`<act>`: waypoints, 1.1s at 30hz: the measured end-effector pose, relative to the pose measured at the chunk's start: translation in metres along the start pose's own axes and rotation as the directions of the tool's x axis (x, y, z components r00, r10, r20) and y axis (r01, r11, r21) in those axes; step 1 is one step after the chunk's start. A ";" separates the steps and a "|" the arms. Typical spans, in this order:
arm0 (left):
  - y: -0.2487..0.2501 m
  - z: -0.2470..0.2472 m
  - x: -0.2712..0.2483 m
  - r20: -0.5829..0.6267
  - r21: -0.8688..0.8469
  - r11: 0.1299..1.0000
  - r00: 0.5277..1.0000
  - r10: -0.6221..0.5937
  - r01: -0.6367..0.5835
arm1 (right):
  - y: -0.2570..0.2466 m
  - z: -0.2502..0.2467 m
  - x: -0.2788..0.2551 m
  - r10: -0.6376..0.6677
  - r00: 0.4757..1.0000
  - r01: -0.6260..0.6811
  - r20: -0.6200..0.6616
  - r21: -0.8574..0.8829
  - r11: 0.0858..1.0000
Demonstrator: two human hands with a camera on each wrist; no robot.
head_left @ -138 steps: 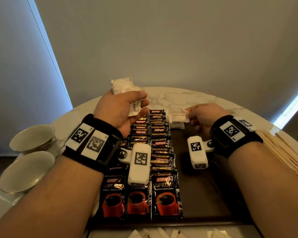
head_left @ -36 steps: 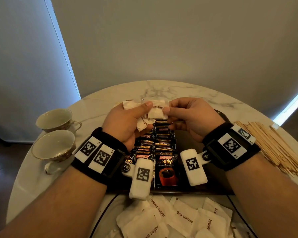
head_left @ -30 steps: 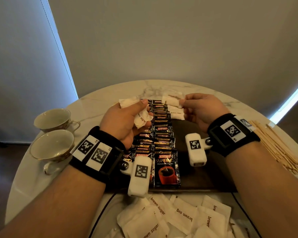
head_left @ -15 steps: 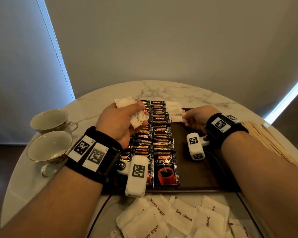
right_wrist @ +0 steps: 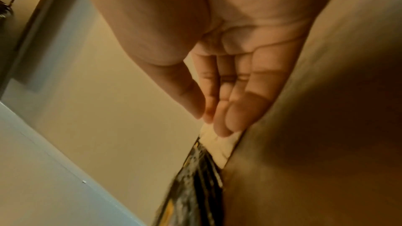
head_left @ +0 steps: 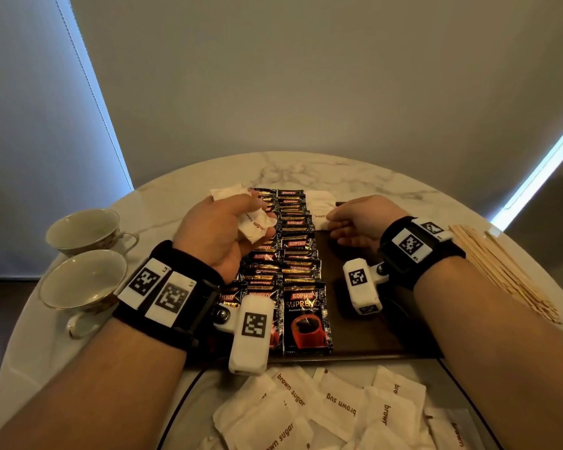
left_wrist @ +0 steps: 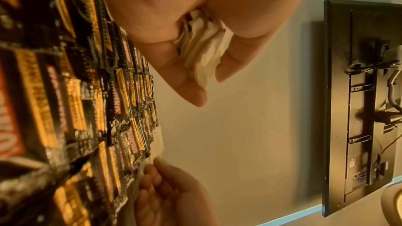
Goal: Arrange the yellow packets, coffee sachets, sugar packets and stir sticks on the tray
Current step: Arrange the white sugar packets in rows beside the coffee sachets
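Note:
On the dark tray (head_left: 371, 332) lie rows of black coffee sachets (head_left: 299, 264). Above them my left hand (head_left: 228, 232) grips a bunch of white brown-sugar packets (head_left: 254, 224); the left wrist view shows that bunch (left_wrist: 202, 54) squeezed between thumb and fingers. At the tray's far end, right of the coffee rows, my right hand (head_left: 342, 222) pinches the edge of one sugar packet (head_left: 319, 219) that lies flat there. In the right wrist view the fingertips (right_wrist: 222, 128) sit on this packet (right_wrist: 222, 145). Another white packet (head_left: 319, 199) lies just beyond it.
Wooden stir sticks (head_left: 501, 271) are spread on the marble table to the right of the tray. Two cups (head_left: 82, 280) stand at the left. Several loose brown-sugar packets (head_left: 322, 410) lie in front of the tray, near me.
My right hand took one sugar packet from the left hand's bunch and carried it down to the tray's far end, beside the coffee rows. The left hand kept its bunch.

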State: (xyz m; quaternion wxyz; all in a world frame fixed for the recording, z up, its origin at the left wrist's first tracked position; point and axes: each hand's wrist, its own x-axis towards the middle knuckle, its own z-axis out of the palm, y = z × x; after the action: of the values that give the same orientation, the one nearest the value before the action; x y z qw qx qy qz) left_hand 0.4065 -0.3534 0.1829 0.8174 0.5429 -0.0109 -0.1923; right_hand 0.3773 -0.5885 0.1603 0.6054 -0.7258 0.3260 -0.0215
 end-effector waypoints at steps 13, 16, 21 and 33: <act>-0.013 0.006 -0.004 0.130 -0.051 0.998 0.991 -0.016 0.023 | -0.002 0.003 -0.057 -0.254 0.907 0.156 0.335 0.293 0.943; -0.015 0.008 -0.007 0.168 -0.049 0.998 0.986 -0.018 0.027 | 0.001 0.015 -0.069 -0.258 0.859 0.177 0.443 0.214 0.960; -0.017 0.007 -0.008 0.186 0.027 1.000 0.983 -0.010 0.005 | 0.006 0.027 -0.068 -0.314 0.876 0.217 0.367 0.282 0.935; -0.013 0.004 -0.008 0.117 0.110 0.994 0.993 0.002 -0.015 | 0.005 0.031 -0.070 -0.398 0.913 0.335 0.094 0.384 0.860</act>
State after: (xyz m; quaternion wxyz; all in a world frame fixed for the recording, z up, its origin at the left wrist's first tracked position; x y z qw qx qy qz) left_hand 0.3944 -0.3592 0.1746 0.7848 0.5752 -0.0716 -0.2193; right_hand 0.3333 -0.5267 0.1733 0.7381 -0.6504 0.1192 -0.1340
